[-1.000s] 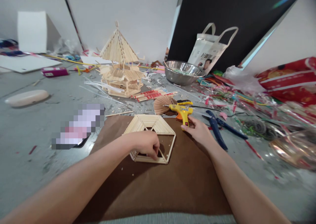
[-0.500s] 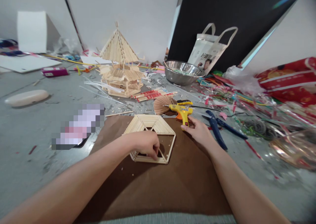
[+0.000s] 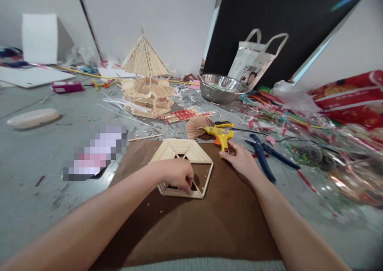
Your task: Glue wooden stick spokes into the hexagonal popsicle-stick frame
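Note:
On a brown sheet lies a six-sided panel of pale wooden sticks, with several sections filled by close rows of sticks and an open section at the right. My left hand reaches over it, curled, its fingertips pinched down at a stick along the near edge; the hand hides part of the panel. My right hand has its thumb and fingers round the lower handle of a yellow hot glue gun. The gun's nozzle points left, over a brown pleated fan-shaped piece.
Behind stands a stick-built pavilion beside red-marked sticks and a steel bowl. Blue-handled cutters lie right of my right hand, among scraps and plastic wrap. A phone and a white oval case lie left.

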`<state>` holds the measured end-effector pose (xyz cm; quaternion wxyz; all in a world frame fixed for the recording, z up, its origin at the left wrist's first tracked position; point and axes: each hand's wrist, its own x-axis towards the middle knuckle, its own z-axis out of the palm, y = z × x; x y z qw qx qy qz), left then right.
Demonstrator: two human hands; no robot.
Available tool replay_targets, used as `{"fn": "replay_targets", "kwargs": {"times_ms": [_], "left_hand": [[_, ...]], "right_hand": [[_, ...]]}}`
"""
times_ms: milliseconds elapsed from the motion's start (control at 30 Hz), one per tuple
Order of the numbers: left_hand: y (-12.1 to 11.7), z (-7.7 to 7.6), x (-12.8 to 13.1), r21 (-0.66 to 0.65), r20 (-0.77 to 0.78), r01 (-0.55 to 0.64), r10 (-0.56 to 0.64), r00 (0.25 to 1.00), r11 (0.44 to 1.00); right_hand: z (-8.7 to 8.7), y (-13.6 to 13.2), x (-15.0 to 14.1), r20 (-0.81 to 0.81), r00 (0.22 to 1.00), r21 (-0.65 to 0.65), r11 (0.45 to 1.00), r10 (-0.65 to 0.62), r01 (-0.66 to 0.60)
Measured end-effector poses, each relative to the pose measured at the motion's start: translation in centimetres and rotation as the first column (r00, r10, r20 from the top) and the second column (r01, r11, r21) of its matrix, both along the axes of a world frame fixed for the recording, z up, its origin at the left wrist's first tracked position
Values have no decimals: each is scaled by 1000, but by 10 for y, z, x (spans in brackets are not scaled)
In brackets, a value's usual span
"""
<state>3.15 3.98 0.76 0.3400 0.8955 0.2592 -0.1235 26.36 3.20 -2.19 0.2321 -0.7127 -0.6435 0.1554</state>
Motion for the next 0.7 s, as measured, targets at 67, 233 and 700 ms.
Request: {"fn": "replay_targets", "kwargs": {"times_ms": [67,233,700], "left_hand": [[0,0,0,-2,4,3,-3,1000,1000],[0,0,0,10,9,15,-15,1000,1000],[0,0,0,22,12,23,-23,1000,999]], "right_hand": [[0,0,-1,53,998,15,999,-32,32],[1,-1,-3,127,991,44,998,-49,44],[-10,0,-1,178,983,188,982,-38,3]]}}
